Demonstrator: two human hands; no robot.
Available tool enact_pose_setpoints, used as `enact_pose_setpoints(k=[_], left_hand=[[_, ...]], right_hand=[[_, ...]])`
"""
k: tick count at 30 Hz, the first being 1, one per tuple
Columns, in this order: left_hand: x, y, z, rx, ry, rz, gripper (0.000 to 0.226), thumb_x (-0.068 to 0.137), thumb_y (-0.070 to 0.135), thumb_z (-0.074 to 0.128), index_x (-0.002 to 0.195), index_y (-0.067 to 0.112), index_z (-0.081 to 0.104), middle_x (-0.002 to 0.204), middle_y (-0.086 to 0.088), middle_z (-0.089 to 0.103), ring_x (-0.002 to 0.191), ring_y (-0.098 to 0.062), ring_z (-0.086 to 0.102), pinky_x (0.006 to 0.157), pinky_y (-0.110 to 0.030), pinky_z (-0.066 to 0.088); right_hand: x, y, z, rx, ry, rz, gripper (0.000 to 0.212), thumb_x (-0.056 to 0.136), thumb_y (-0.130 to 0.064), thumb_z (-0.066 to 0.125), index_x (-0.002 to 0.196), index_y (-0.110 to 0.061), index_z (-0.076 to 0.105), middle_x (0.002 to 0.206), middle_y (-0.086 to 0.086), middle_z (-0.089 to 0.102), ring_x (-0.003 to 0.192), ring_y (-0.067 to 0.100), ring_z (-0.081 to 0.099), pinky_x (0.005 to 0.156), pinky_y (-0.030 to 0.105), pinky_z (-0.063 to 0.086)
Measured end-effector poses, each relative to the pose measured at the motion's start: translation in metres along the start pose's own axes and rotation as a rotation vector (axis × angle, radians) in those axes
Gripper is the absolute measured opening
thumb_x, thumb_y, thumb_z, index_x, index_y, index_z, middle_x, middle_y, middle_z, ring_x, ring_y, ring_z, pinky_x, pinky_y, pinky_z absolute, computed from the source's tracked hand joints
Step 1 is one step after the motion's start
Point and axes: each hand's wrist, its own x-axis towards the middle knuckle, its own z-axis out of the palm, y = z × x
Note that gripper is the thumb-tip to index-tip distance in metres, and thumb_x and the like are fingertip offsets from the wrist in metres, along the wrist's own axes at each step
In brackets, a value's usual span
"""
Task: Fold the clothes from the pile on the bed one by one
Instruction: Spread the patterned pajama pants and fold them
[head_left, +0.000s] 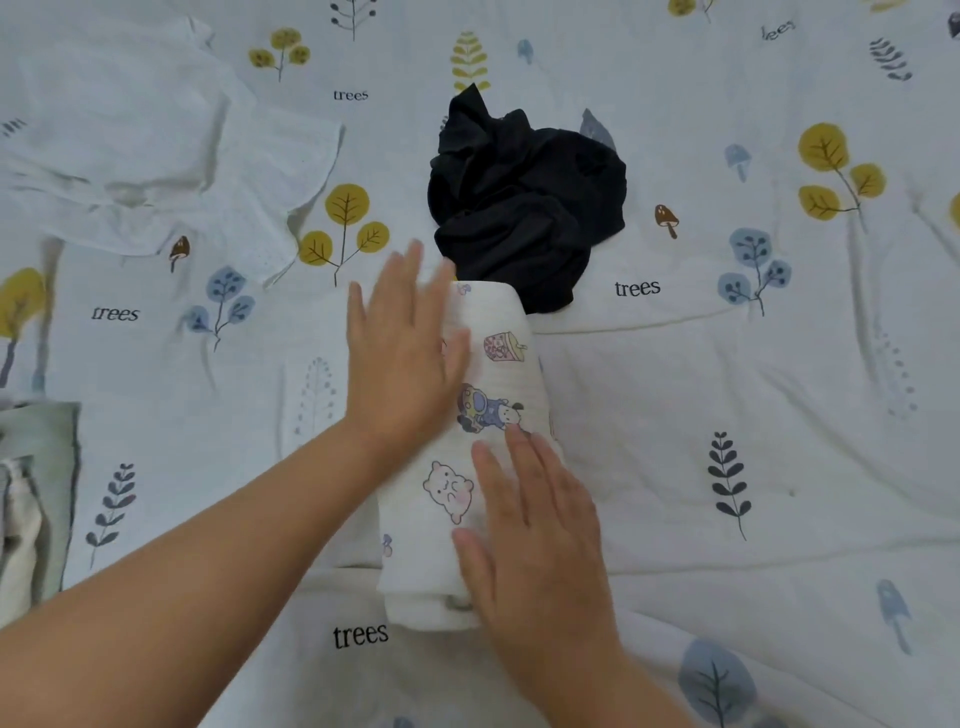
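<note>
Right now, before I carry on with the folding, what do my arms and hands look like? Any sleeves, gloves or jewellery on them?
Both arms are bare from the frame edge to the wrists: no sleeves in view. The left hand and the right hand have no gloves, and no rings, watch or bracelet show on the fingers or wrists. The nails look short and unpainted.

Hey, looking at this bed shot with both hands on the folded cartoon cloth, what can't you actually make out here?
- Folded cartoon cloth, head view: its left part lies under the left hand, its lower right under the right hand.
- Black garment: crumpled, so its type is unclear.
- Green folded items: cut off by the left edge.
- White garment: cut off at the left edge.
</note>
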Motion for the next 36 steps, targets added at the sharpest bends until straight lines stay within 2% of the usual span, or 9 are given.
enact_pose_setpoints(k=[5, 10, 14, 17, 19, 25, 29, 32, 36], left_hand=[[-0.03, -0.016, 0.032, 0.176, -0.406, -0.089, 0.064, 0.094, 0.054, 0.013, 0.15, 0.027, 0.0, 0.158, 0.0, -0.009, 0.144, -0.022, -0.013, 0.112, -0.051, -0.009], [-0.017, -0.03, 0.033, -0.066, -0.439, -0.119, 0.064, 0.097, 0.045, 0.03, 0.15, 0.023, 0.002, 0.159, 0.001, -0.007, 0.145, -0.019, -0.011, 0.115, -0.047, -0.002], [-0.029, -0.027, 0.009, -0.282, -0.146, -0.537, 0.073, 0.093, 0.038, 0.048, 0.148, 0.006, 0.011, 0.155, -0.015, 0.008, 0.143, -0.029, 0.007, 0.114, -0.044, 0.014], [-0.048, -0.023, 0.002, -0.563, -0.232, -0.96, 0.065, 0.089, 0.042, 0.051, 0.132, -0.005, 0.038, 0.132, -0.025, 0.045, 0.121, -0.038, 0.044, 0.098, -0.046, 0.039], [-0.063, -0.019, 0.0, -0.817, -0.32, -1.079, 0.051, 0.088, 0.048, 0.051, 0.117, 0.007, 0.047, 0.112, -0.008, 0.058, 0.106, -0.029, 0.056, 0.095, -0.042, 0.046], [-0.082, -0.017, -0.002, -1.023, -0.412, -1.009, 0.06, 0.076, 0.041, 0.073, 0.125, 0.021, 0.044, 0.119, -0.001, 0.062, 0.103, -0.021, 0.063, 0.093, -0.044, 0.051], [-0.082, -0.017, -0.013, -1.146, -0.433, -1.032, 0.058, 0.073, 0.026, 0.078, 0.12, 0.018, 0.045, 0.116, -0.006, 0.064, 0.099, -0.026, 0.066, 0.089, -0.048, 0.052], [-0.086, -0.013, -0.032, -1.16, -0.425, -0.997, 0.057, 0.071, 0.026, 0.079, 0.118, 0.02, 0.047, 0.115, -0.004, 0.065, 0.098, -0.023, 0.067, 0.089, -0.047, 0.053], [-0.093, 0.004, -0.072, -1.17, -0.366, -0.955, 0.063, 0.065, 0.033, 0.079, 0.119, 0.024, 0.048, 0.114, 0.0, 0.065, 0.099, -0.02, 0.066, 0.089, -0.045, 0.053]], right_hand=[[-0.006, 0.005, 0.031, -0.276, -0.409, 0.057, 0.067, 0.078, -0.056, 0.028, 0.132, -0.026, 0.053, 0.142, 0.01, 0.043, 0.13, 0.029, 0.043, 0.098, 0.051, 0.025], [-0.002, 0.011, 0.033, -0.062, -0.312, 0.061, 0.06, 0.081, -0.049, 0.036, 0.127, -0.017, 0.059, 0.137, 0.013, 0.051, 0.125, 0.032, 0.05, 0.104, 0.051, 0.032], [0.02, 0.035, 0.015, 0.36, -0.078, 0.405, 0.051, 0.092, -0.032, 0.039, 0.14, -0.015, 0.04, 0.144, 0.009, 0.038, 0.131, 0.022, 0.038, 0.104, 0.03, 0.031], [0.041, 0.051, 0.014, 0.538, -0.16, 0.622, 0.057, 0.094, -0.032, 0.047, 0.146, -0.019, 0.026, 0.137, 0.003, 0.042, 0.124, 0.017, 0.042, 0.103, 0.032, 0.036], [0.053, 0.051, 0.016, 0.633, -0.22, 0.657, 0.06, 0.093, -0.033, 0.05, 0.146, -0.019, 0.026, 0.131, 0.003, 0.048, 0.121, 0.019, 0.047, 0.099, 0.032, 0.038], [0.061, 0.042, 0.025, 0.767, -0.319, 0.656, 0.054, 0.086, -0.03, 0.062, 0.135, -0.023, 0.04, 0.117, -0.008, 0.056, 0.105, 0.013, 0.057, 0.092, 0.036, 0.048], [0.056, 0.036, 0.013, 0.864, -0.261, 0.656, 0.038, 0.084, -0.021, 0.066, 0.117, -0.027, 0.05, 0.104, -0.014, 0.061, 0.092, 0.002, 0.06, 0.075, 0.023, 0.05], [0.048, 0.027, -0.003, 0.9, -0.237, 0.635, 0.029, 0.084, -0.02, 0.067, 0.104, -0.035, 0.052, 0.104, -0.014, 0.063, 0.09, 0.001, 0.062, 0.076, 0.023, 0.052], [0.039, 0.01, -0.036, 0.911, -0.207, 0.583, 0.03, 0.083, -0.022, 0.067, 0.108, -0.032, 0.054, 0.102, -0.015, 0.064, 0.086, -0.005, 0.062, 0.069, 0.016, 0.05]])
